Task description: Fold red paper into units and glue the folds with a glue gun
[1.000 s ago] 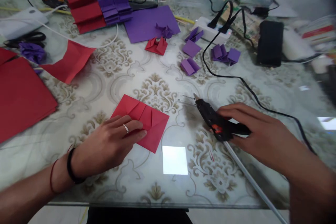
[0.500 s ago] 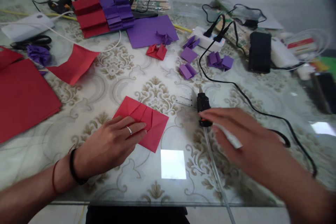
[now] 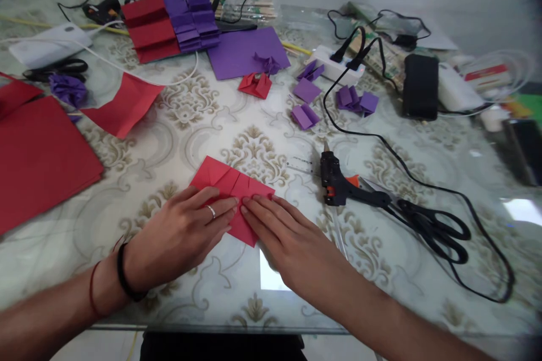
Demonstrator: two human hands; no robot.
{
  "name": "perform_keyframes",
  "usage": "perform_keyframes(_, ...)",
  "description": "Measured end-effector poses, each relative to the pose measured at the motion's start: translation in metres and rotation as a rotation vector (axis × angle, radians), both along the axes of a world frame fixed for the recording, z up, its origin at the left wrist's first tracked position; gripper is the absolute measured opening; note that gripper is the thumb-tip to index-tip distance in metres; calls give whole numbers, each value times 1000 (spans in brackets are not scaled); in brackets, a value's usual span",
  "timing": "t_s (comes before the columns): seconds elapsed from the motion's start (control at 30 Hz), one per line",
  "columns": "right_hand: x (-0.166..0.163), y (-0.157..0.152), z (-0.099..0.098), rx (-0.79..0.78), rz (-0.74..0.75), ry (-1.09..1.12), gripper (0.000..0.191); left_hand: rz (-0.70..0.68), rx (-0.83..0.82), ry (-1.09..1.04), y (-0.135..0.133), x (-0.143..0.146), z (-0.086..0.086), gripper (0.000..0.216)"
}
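A folded red paper (image 3: 241, 180) with creases and several pleats lies on the patterned table in front of me. My left hand (image 3: 186, 225) rests on its left side, fingers stretched flat and pressing down. From the right, my right hand (image 3: 283, 225) lies over the other side with its fingers extended, fingertips nearly meeting the left ones. Neither hand is wrapped round anything. Just right of the paper is a black glue gun (image 3: 333, 177), its clear glue stick partly hidden by my right forearm. Black-handled scissors (image 3: 436, 225) lie beside it.
Red sheets (image 3: 38, 163) and a curled red piece (image 3: 125, 104) lie left. Small purple folded pieces (image 3: 305, 115) and a red folded piece (image 3: 255, 86) are farther back. The power strip (image 3: 334, 62) has a black cord running right. A black phone-like block (image 3: 420, 87) sits back right.
My right hand has moved left from over the glue gun onto the red paper, beside my left hand. The glue gun and scissors are now uncovered. My left hand stays on the paper.
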State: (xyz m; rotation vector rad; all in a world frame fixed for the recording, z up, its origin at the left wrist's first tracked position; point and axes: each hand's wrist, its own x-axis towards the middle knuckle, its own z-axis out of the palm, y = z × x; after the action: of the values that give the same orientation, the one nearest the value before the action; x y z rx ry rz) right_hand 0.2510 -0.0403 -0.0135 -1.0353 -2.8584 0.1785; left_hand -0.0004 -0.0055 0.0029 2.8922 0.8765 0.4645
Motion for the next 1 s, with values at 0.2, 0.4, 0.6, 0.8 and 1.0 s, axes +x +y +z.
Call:
perform_keyframes(0.2, -3, -9, -7, -22, 29, -1, 75, 25, 25, -7, 0, 0, 0, 23)
perform_keyframes(0.4, 0, -14, -9, -41, 11, -11, 84, 14, 49, -4, 0, -6, -2, 26)
perform_keyframes(0.6, 2, -22, -7, -21, 15, -1, 83, 42, 94, 51, -5, -2, -2, 22)
perform_keyframes(0.8, 1, -32, -4, 13, 14, -1, 74, 51, 101, 53, -6, -3, -2, 24)
perform_keyframes(1.0, 3, -38, -2, -10, -9, 12, 72, 55, 91, 59, -7, -3, -2, 25)
